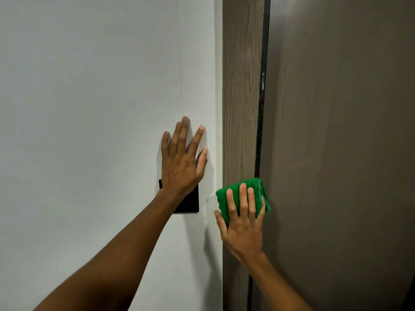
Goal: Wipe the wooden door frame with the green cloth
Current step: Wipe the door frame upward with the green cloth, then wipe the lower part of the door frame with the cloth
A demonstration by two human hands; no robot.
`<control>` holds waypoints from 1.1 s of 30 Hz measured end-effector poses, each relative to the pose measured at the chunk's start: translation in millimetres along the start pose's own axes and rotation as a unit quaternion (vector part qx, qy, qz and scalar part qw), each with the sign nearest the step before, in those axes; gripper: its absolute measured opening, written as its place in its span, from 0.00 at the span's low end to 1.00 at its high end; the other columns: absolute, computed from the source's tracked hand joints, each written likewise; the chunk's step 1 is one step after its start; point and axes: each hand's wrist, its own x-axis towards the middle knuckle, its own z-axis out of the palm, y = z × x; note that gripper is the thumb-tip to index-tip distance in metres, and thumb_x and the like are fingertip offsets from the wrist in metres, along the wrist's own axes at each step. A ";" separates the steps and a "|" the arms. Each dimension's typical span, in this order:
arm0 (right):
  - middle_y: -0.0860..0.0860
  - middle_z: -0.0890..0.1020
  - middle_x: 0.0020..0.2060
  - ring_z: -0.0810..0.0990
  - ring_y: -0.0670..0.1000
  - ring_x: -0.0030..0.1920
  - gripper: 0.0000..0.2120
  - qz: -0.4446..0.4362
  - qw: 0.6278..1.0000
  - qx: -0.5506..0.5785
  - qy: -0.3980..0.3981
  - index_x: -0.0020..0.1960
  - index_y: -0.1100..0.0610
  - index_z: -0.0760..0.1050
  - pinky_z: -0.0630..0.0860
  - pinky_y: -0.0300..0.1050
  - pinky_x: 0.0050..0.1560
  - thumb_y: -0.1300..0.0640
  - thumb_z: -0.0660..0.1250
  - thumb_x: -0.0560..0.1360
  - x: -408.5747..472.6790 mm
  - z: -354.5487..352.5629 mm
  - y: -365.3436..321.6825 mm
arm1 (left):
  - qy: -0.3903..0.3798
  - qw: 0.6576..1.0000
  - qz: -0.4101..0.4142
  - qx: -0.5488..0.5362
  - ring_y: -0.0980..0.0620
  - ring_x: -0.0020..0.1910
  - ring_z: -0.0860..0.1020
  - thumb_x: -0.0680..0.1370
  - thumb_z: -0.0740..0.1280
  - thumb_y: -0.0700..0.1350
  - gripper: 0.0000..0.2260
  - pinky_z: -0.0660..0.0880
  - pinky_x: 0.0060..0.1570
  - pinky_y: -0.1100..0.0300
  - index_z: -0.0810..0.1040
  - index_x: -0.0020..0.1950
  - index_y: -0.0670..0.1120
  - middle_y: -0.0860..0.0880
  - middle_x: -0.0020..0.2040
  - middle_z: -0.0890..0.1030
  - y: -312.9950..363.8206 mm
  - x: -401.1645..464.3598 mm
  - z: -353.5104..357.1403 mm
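The wooden door frame (pixel 241 90) runs as a vertical grey-brown strip right of centre. My right hand (pixel 243 225) presses a folded green cloth (pixel 226 198) flat against the frame's lower part, fingers spread over it. My left hand (pixel 184 158) lies flat on the white wall (pixel 89 108) left of the frame, fingers apart and holding nothing.
A black square wall plate (pixel 190 202) sits on the wall, partly under my left wrist. A dark seal strip (pixel 261 97) runs along the frame's right edge. The brown door panel (pixel 336 131) fills the right side.
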 end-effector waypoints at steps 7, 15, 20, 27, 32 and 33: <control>0.46 0.42 0.79 0.40 0.50 0.79 0.36 -0.004 0.959 0.219 -0.181 0.79 0.49 0.45 0.44 0.63 0.75 0.52 0.54 0.74 -13.2 -51.3 14.2 | -0.060 0.995 0.008 -0.077 0.47 0.75 0.59 0.76 0.60 0.64 0.23 0.57 0.71 0.44 0.77 0.63 0.53 0.43 0.76 0.66 28.4 -93.5 -6.7; 0.60 0.68 0.69 0.69 0.58 0.65 0.43 0.114 0.983 0.119 -0.083 0.73 0.52 0.60 0.74 0.62 0.60 0.65 0.77 0.64 16.2 -78.9 15.7 | -0.082 0.984 -0.059 -0.143 0.48 0.65 0.66 0.70 0.71 0.60 0.18 0.68 0.58 0.49 0.79 0.54 0.51 0.46 0.63 0.76 54.8 -113.7 1.8; 0.56 0.63 0.70 0.62 0.56 0.69 0.48 0.196 0.961 0.140 -0.139 0.75 0.47 0.57 0.65 0.55 0.65 0.53 0.80 0.63 2.7 -92.3 52.4 | -0.107 0.945 -0.040 -0.306 0.50 0.57 0.75 0.71 0.73 0.51 0.15 0.70 0.55 0.56 0.76 0.53 0.49 0.50 0.55 0.81 84.3 -145.9 -8.1; 0.50 0.70 0.69 0.68 0.48 0.70 0.31 0.423 0.736 0.461 -0.259 0.65 0.52 0.74 0.66 0.44 0.67 0.48 0.78 0.64 -115.4 -126.6 119.7 | -0.247 0.807 -0.187 -0.502 0.61 0.48 0.82 0.73 0.68 0.58 0.14 0.81 0.47 0.57 0.72 0.56 0.58 0.61 0.47 0.83 169.3 -204.2 -22.5; 0.60 0.84 0.54 0.83 0.56 0.54 0.21 0.572 0.553 0.565 -0.218 0.57 0.63 0.77 0.77 0.51 0.58 0.53 0.73 0.69 -214.0 -156.2 166.3 | -0.351 0.728 -0.259 -0.529 0.60 0.46 0.83 0.73 0.72 0.55 0.13 0.81 0.49 0.54 0.74 0.55 0.58 0.59 0.46 0.84 258.6 -249.4 -4.3; 0.59 0.85 0.52 0.83 0.55 0.52 0.18 0.606 0.531 0.557 -0.203 0.56 0.63 0.76 0.79 0.50 0.55 0.54 0.72 0.71 -237.3 -163.5 182.6 | -0.377 0.703 -0.283 -0.532 0.58 0.46 0.84 0.73 0.72 0.54 0.13 0.82 0.50 0.51 0.74 0.55 0.58 0.57 0.45 0.85 284.2 -263.8 3.6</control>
